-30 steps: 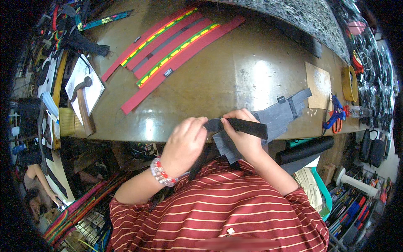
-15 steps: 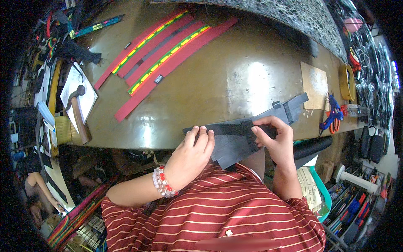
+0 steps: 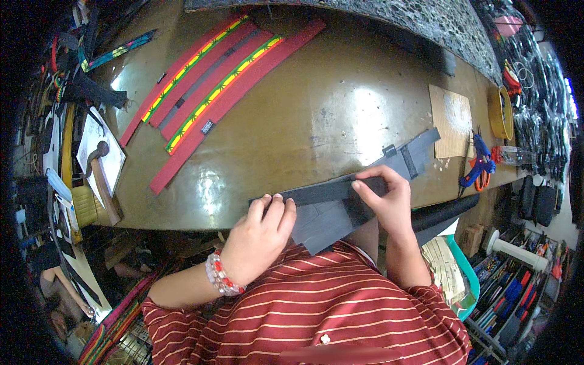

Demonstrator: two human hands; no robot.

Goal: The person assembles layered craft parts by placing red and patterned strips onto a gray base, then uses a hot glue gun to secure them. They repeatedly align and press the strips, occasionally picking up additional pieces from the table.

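Observation:
A long black strip of sheet material [image 3: 319, 190], perhaps fabric or synthetic leather, lies along the table's near edge, its wider grey-black part [image 3: 319, 225] hanging toward my lap. My left hand [image 3: 258, 234] grips its left end, fingers over the top and thumb hidden beneath. With thumb and forefinger, my right hand [image 3: 386, 198] pinches the strip's upper edge near its middle. Past that hand the piece runs on to the right, carrying a dark cross band [image 3: 408, 159] and a small black tab [image 3: 389, 150].
Red straps with yellow-green trim [image 3: 222, 82] lie at the back left of the brown table [image 3: 292, 128]. A hammer [image 3: 103, 182] rests on a white board at left. On the right are a cardboard piece [image 3: 450, 121], blue-and-orange-handled tools [image 3: 480, 164] and a yellow tape roll [image 3: 501, 115].
My right fingers now cover the spot where a small dark square showed beside them. Both hands and the strip sit slightly farther left in view, as the whole view has shifted.

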